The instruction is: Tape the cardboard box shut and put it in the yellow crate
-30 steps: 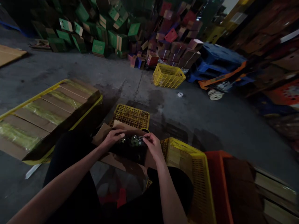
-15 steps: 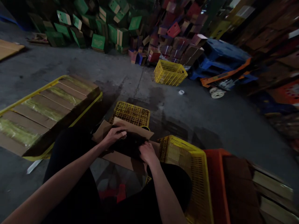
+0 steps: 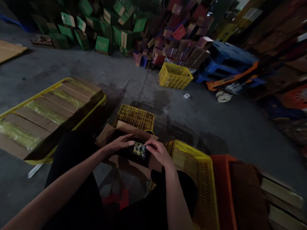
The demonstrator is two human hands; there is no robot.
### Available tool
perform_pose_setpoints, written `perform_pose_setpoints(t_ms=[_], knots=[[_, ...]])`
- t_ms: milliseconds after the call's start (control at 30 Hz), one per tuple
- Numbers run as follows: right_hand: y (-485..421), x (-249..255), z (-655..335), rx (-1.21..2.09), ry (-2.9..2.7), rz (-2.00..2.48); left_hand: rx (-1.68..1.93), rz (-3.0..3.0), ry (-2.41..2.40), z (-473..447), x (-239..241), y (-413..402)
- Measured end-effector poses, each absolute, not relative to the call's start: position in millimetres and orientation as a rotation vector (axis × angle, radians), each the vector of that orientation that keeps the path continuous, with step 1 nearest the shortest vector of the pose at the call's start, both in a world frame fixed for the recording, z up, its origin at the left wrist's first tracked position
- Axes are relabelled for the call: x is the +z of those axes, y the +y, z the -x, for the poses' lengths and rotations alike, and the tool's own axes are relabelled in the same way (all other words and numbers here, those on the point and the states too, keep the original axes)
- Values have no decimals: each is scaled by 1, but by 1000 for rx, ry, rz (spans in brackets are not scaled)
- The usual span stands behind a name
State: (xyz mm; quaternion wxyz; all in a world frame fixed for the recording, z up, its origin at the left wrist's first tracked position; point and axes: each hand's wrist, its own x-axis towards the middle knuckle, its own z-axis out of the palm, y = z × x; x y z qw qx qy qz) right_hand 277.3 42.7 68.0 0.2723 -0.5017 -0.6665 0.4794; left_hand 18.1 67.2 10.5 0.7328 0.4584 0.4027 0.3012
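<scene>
Both my hands meet over an open cardboard box [image 3: 107, 135] that rests between my knees. My left hand [image 3: 119, 142] and my right hand [image 3: 157, 150] pinch a small yellow-and-dark item in clear plastic wrap [image 3: 138, 149] from either side, just above the box's dark inside. The fingers of both hands are curled on the wrap. The box's flaps stand open toward the far side. What else lies in the box is too dark to make out.
A yellow crate [image 3: 192, 166] stands at my right, an orange crate [image 3: 223, 185] beyond it. An upturned yellow crate [image 3: 134, 116] lies ahead. At left, a pallet of flat cardboard [image 3: 45, 111]. Farther off stand another yellow crate [image 3: 174, 76], piles of green and red boxes [image 3: 124, 32], and a pallet jack [image 3: 230, 83].
Half a second ago my right hand was down inside the box; now it is raised, and both hands hold the wrapped item above the opening.
</scene>
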Motion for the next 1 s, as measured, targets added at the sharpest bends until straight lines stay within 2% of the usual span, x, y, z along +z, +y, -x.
perform_pose_setpoints(t_ms=[133,267,500,1000], knots=[[45,60,-272,1355,-1472,1316,564,-930,753,-17,15,66],[48,53,-266,1375,-1355,1341,666,-981,833,-19,14,67],[48,44,-258,1604,-1144,1403,756,-1038,914,-19,11,69],[49,36,-252,1456,-1080,1424,739,-1037,859,-20,8,71]])
